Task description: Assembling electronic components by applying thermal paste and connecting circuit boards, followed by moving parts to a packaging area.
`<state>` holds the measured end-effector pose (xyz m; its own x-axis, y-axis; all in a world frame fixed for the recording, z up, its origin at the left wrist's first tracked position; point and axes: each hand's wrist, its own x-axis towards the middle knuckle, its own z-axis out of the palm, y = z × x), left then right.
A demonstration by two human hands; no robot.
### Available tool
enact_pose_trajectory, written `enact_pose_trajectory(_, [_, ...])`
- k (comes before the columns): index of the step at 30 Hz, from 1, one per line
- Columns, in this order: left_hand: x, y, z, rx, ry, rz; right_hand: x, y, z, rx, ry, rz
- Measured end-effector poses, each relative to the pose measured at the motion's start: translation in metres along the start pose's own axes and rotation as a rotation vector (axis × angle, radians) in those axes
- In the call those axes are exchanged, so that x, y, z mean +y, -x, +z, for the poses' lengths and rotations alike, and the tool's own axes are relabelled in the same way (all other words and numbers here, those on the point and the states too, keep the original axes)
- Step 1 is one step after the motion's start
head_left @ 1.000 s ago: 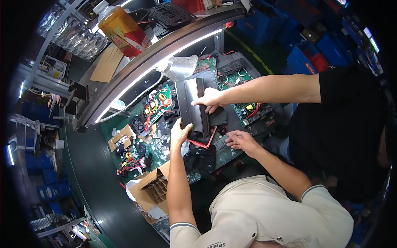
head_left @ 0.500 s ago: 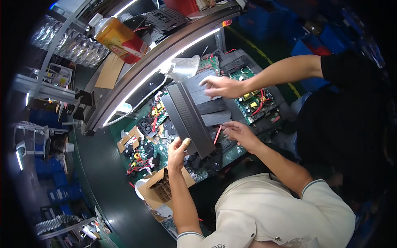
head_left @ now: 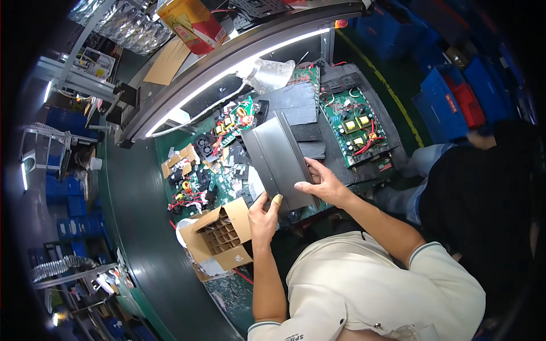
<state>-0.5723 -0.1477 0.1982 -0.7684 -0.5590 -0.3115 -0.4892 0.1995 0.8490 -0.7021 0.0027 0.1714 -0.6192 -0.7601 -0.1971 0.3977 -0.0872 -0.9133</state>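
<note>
Between both hands I hold a long dark-grey metal housing, tilted above the bench. My left hand grips its lower left end, the thumb on top with a yellowish covering over its tip. My right hand has hold of the right edge, with the thumb lying on the upper face and the fingers partly hidden beneath. Dark flat sheets lie beyond the housing. To its right rests a green circuit board with yellow transformers and red wires.
A cardboard box with dividers stands left of my left forearm. Loose parts and another circuit board cover the bench's left side. A lit frame bar crosses the far side. At the right sits a person in dark clothing, near blue bins.
My right hand has taken hold of the housing's right edge. The housing has turned, showing a smoother face instead of the ribbed one. The co-worker's arm has withdrawn from over the sheets.
</note>
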Motion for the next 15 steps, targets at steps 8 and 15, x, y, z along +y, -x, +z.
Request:
enact_pose_trajectory(8, [-0.032, 0.020, -0.010, -0.061, 0.579, -0.208, 0.016, 0.011, -0.011, -0.053, -0.062, 0.134])
enact_pose_trajectory(15, [-0.034, 0.051, 0.004, 0.011, 0.735, -0.316, 0.007, 0.019, -0.003, -0.182, 0.023, 0.144])
